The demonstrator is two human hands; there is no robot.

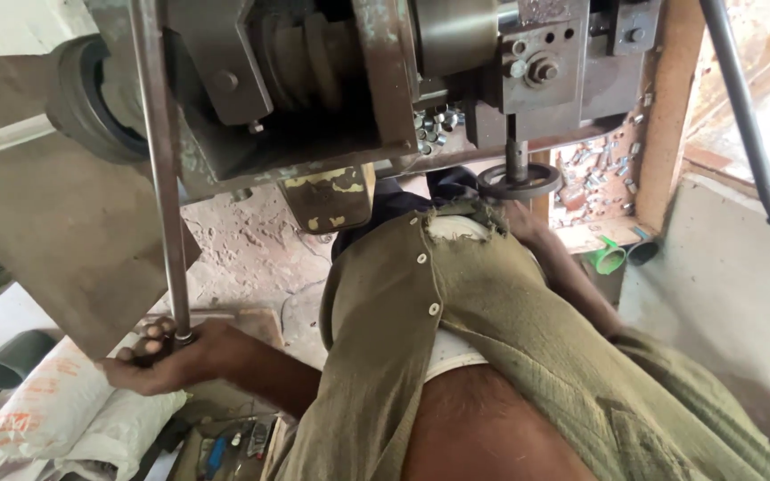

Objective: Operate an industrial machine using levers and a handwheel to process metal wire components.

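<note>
My left hand (pixel 167 356) is at the lower left, fingers wrapped around the bottom end of a long thin metal rod (pixel 160 169) that runs up past the front of a grey metal machine (pixel 331 80). My right arm reaches forward beyond my olive shirt (pixel 456 321) to a small dark handwheel (pixel 519 181) under the machine. My right hand (pixel 526 223) sits just below and against that wheel. Its fingers are hidden by the wheel and the shirt collar.
Several small shiny metal pieces lie on a ledge (pixel 599 169) behind the wheel. A green cup-like part (pixel 610 258) lies to the right. A black bar (pixel 741 107) slants at far right. A white sack (pixel 55 410), a grey pipe (pixel 6 356) and hand tools (pixel 233 436) lie low left.
</note>
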